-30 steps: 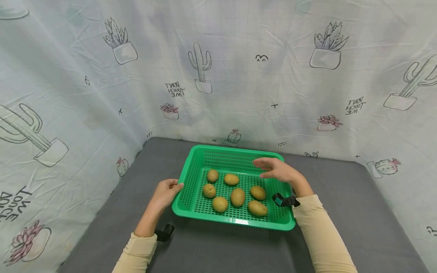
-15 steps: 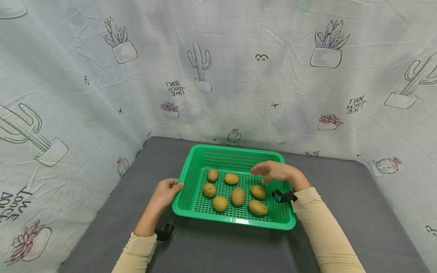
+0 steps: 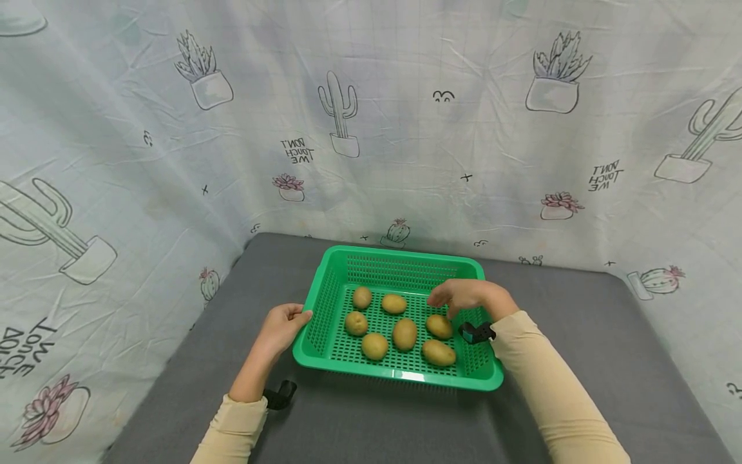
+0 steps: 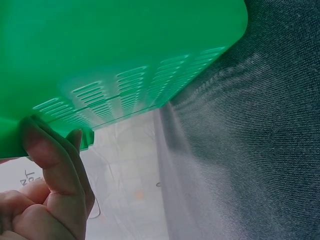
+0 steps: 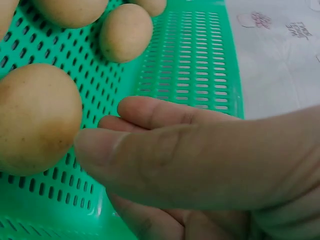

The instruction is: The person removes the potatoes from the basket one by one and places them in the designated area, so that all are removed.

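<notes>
Several yellow-brown potatoes (image 3: 404,334) lie spread over the floor of a green slotted plastic basket (image 3: 371,368). My left hand (image 3: 281,328) pinches the basket's left rim, thumb on top. From below, the left wrist view shows its fingers (image 4: 55,155) curled under that rim. Over the right part of the basket hovers my right hand (image 3: 471,296), its fingers loosely bent and holding nothing. In the right wrist view its thumb tip (image 5: 97,145) is right at the edge of a large potato (image 5: 37,120). The potato nearest that hand in the head view is the right-hand one (image 3: 439,327).
Grey cloth (image 3: 371,419) covers the table under the basket. A pale curtain (image 3: 406,129) printed with cacti rises behind and along the sides. Black straps (image 3: 477,332) sit on both wrists, the right one overlapping the basket's right wall.
My right hand has lowered toward the potatoes at the basket's right side, and its fingers point further down. The left hand, basket and potatoes stay put.
</notes>
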A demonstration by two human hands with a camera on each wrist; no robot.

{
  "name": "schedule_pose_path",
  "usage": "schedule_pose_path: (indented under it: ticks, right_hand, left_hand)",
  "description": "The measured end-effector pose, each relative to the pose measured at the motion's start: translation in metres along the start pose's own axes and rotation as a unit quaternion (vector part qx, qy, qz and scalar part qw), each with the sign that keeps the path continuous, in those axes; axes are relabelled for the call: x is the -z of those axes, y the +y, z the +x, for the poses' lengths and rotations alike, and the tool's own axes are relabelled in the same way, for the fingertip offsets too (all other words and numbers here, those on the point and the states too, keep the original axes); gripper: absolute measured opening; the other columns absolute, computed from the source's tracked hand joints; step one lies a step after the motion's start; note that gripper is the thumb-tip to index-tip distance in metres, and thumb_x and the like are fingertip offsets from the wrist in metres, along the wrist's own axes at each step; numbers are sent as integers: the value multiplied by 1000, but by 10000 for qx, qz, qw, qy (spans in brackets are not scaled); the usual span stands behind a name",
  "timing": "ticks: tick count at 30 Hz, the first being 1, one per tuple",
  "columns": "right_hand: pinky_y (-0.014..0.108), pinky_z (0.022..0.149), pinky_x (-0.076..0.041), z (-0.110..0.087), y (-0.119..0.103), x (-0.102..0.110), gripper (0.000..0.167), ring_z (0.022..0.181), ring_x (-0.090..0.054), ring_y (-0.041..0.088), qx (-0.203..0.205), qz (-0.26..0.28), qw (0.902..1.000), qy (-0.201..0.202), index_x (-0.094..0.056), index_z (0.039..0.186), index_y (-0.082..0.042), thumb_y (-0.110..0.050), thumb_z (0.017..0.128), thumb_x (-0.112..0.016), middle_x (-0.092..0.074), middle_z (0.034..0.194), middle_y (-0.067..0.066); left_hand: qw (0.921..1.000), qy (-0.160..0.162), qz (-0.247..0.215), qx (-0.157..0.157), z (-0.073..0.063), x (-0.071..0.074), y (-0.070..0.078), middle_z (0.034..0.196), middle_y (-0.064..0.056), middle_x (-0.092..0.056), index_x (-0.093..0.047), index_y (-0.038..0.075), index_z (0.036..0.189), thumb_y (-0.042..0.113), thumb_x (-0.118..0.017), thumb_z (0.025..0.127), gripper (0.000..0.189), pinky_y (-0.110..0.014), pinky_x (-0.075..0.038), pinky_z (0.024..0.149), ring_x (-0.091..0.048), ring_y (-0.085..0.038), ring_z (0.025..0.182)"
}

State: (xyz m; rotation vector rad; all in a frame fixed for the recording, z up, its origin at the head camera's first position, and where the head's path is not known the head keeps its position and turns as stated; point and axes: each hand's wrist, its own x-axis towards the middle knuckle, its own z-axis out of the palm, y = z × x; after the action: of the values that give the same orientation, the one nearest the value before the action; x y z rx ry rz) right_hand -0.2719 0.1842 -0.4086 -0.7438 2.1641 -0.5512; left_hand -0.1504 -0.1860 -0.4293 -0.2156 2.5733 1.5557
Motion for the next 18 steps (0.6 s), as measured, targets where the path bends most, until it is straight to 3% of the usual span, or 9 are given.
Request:
schedule_pose_path:
  ticks: [6,18]
  right_hand:
    - [40,100,-45,6,2,-3,51,125,-49,34,-130,-190,9996,-133,-53,132,-3,8,84,-64,-54,133,15]
    - [40,100,-44,15,6,-6,50,124,-49,32,-197,-121,9992,-326,-56,128,-6,7,81,-66,-56,130,10]
  left_hand:
    - [10000,-70,33,-1,-2,0,1,130,-31,-49,-41,-14,136,17,-51,98,49,-49,-46,93,-51,-40,117]
    - [10000,-22,30,24,0,-1,0,128,-31,-51,-42,-13,135,15,-51,98,47,-48,-47,91,-53,-39,114]
